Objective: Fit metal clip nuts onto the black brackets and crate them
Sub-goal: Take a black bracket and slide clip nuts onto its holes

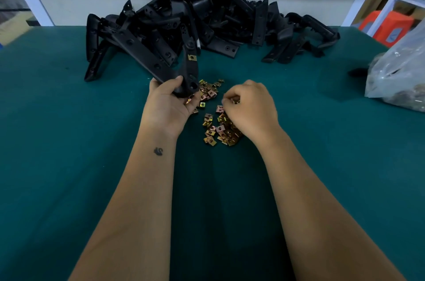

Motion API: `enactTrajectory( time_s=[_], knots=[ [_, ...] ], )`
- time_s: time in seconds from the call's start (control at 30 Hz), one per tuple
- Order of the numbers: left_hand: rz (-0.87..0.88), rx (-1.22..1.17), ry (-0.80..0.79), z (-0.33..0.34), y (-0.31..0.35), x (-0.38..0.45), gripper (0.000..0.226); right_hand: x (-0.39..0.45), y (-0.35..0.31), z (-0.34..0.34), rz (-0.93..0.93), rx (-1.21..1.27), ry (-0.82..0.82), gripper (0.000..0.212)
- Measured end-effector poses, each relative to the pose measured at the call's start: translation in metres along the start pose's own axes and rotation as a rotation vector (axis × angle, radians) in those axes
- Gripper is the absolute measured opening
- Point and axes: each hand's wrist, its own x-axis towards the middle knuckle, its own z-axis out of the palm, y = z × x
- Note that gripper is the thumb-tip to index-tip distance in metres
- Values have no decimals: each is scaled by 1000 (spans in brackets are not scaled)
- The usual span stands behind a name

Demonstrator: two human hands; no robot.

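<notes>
Fingers of left hand [169, 101] curl round black bracket [186, 73], one clip nut [191, 57] already fitted on its upper arm; right hand [249, 105] fingers curled, pinching at loose clip nuts [217, 124] mid-bench; bracket pile [195, 20] at far edge; plastic bag [400, 73] at right edge.

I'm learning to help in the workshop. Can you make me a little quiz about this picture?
1. True or false: the bracket in the left hand already wears one clip nut.
2. What is the right hand picking from? A) plastic bag B) loose clip nuts C) bracket pile
3. What colour is the table cover?

Key: 1 true; 2 B; 3 dark green.
</notes>
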Motion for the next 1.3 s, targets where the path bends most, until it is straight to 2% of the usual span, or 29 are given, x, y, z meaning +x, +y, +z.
enactTrajectory(
  time_s=[0.13,0.23,0.3,0.5,0.7,0.87,1.03,1.3],
  knots=[
    [32,-1,23,-2,0,1,19,-5,-14,10,-180,-125,-28,27],
    [49,-27,37,-3,1,2,20,-8,-20,19,-309,-252,-109,30],
    [49,-41,41,-2,1,1,20,-9,-19,21,-324,-265,-140,29],
    [35,-42,37,-2,0,1,22,-5,-16,16,-228,-164,-98,16],
    [11,-7,-13,-1,-3,2,29,-5,-15,15,-131,124,-91,24],
    [-22,-28,-53,3,-7,2,29,-3,-21,7,104,652,71,24],
    [-42,8,-127,8,-12,-1,28,1,-20,-1,323,1145,44,18],
    [-46,3,-172,10,-14,-3,27,2,-22,-2,316,1352,29,14]
  ],
)
